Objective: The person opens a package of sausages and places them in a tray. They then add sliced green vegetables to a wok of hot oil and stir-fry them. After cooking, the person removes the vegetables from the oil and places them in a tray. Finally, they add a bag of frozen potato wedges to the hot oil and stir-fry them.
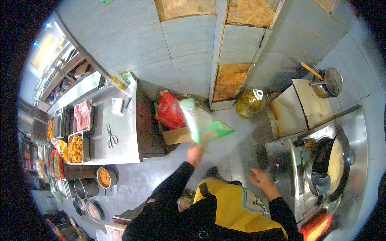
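Note:
My left hand (195, 155) grips a green and white plastic bag (202, 122) by its lower end, blurred by motion. Behind it a red plastic bag (170, 111) sits in an open cardboard box (176, 136) on the floor, partly covered by the green one. My right hand (263, 181) hangs empty with fingers apart, over the floor in front of the stove. On the stove, a large black wok (323, 156) holds something broad and pale yellow (335, 164). A brush with a dark handle (305, 143) lies at the wok's left rim.
A steel counter (126, 132) at left carries scissors (111, 137), a tray of meat slices (82, 116) and a tray of fried food (75, 148). Pots (86, 188) stand on the floor below. An oil jug (245, 105) stands by the wall, near a strainer (333, 80) on a ledge.

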`<state>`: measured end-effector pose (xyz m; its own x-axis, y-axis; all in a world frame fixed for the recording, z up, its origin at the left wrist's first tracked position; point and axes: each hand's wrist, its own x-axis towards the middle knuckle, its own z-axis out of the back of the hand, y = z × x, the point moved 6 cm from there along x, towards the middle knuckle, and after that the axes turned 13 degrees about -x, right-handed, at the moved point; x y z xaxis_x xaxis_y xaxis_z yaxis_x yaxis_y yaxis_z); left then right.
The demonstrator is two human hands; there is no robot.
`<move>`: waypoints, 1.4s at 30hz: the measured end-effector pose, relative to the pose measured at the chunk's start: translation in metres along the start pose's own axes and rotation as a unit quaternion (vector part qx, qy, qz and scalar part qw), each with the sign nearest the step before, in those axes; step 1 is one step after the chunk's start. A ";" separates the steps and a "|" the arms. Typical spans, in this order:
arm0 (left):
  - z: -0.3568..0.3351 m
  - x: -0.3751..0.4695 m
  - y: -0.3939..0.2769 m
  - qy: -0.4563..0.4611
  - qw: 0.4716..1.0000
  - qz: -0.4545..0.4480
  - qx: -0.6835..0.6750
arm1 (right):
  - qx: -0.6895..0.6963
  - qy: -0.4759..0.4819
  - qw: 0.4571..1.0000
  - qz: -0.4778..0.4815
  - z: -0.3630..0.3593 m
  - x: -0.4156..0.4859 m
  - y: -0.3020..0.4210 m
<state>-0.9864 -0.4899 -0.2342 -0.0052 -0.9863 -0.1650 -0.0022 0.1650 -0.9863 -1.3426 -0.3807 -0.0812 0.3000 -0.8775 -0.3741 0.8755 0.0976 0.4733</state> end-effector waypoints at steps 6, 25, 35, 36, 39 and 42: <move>0.135 0.092 0.010 -0.125 0.944 0.273 -0.133 | 0.175 -0.008 0.949 -0.264 -0.086 -0.155 -0.165; -0.074 -0.170 0.179 0.457 0.804 0.252 0.286 | 0.111 -0.318 0.541 -0.771 -0.288 -0.578 -0.307; -0.196 -0.271 0.116 0.632 0.580 -0.197 0.475 | 0.295 -0.483 0.666 -0.485 -0.277 -0.540 -0.380; -0.210 -0.281 0.112 0.648 0.543 -0.251 0.471 | 0.280 -0.509 0.692 -0.429 -0.261 -0.536 -0.378; -0.234 -0.296 0.128 0.663 0.574 -0.119 0.465 | 0.116 -0.406 0.796 -0.434 -0.234 -0.511 -0.377; -0.226 -0.290 0.131 0.612 0.668 -0.011 0.422 | 0.166 -0.359 0.689 -0.608 -0.227 -0.486 -0.369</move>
<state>-1.2108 -0.1808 -0.3144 -0.8304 -0.1595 -0.5338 0.5463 -0.4211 -0.7240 -1.7255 0.1163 -0.2553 -0.9469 -0.2338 -0.2207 0.1437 -0.9218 0.3600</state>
